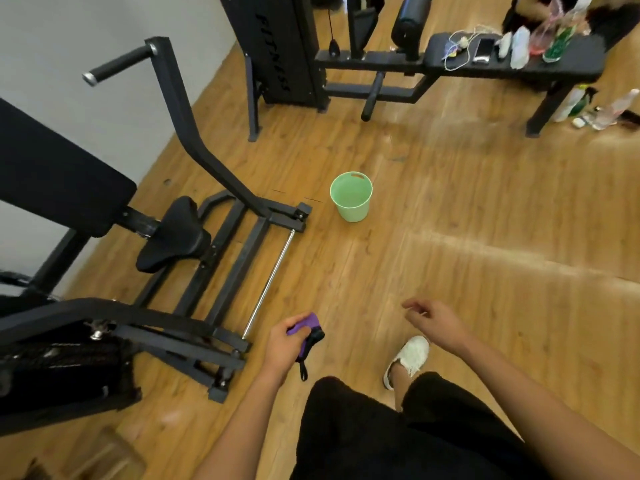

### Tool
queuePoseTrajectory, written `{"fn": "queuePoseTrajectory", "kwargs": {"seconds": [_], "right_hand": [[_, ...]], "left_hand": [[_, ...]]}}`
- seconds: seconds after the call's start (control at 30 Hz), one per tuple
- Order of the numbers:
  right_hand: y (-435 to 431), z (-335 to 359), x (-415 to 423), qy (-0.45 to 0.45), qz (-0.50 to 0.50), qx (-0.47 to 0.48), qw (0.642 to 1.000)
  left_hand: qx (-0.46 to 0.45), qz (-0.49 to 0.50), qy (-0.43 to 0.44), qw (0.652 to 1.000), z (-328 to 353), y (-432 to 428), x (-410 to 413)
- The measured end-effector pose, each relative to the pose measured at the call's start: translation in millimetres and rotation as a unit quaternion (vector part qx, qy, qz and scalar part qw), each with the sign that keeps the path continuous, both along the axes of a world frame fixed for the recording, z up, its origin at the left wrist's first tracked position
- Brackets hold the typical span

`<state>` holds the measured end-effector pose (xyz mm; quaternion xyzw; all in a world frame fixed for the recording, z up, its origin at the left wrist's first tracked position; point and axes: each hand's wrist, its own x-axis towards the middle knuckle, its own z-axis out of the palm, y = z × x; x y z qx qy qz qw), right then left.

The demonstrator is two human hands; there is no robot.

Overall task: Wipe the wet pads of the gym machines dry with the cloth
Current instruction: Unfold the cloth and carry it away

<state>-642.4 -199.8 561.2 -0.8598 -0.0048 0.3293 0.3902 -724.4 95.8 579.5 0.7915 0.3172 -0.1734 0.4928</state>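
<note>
My left hand (284,344) grips a bunched purple cloth (306,324) with a black edge and a dangling black loop, low in the middle of the view above the wooden floor. My right hand (429,318) hangs free to the right, fingers loosely curled, holding nothing. A black gym machine stands at the left with a large back pad (52,174) and a small saddle-shaped seat pad (176,233). A black bench pad (512,69) lies at the top right, and a round roller pad (412,15) rises behind it.
A light green bucket (351,197) stands on the floor ahead of me. The bench carries a phone (483,50), cables and bottles; more bottles (588,107) sit on the floor beside its leg. A weight stack tower (277,46) stands at the top centre. My white shoe (408,358) is below my right hand.
</note>
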Motion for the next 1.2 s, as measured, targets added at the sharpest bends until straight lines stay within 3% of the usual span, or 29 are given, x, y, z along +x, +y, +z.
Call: {"fn": "queuePoseTrajectory", "kwargs": {"seconds": [0.3,0.63,0.93,1.2], "right_hand": [[2,-2,157,-0.022,0.088,-0.014,0.996],[48,-16,295,-0.012,0.126,-0.015,0.992],[97,-33,408,0.015,0.127,-0.016,0.992],[142,-34,477,0.119,0.108,0.160,0.974]], "left_hand": [[-0.030,0.078,-0.020,0.996,6,-27,128],[-0.049,0.125,-0.023,0.991,-12,2,245],[-0.046,0.084,0.008,0.995,-23,43,366],[-0.203,0.055,0.051,0.976,-22,32,469]]}}
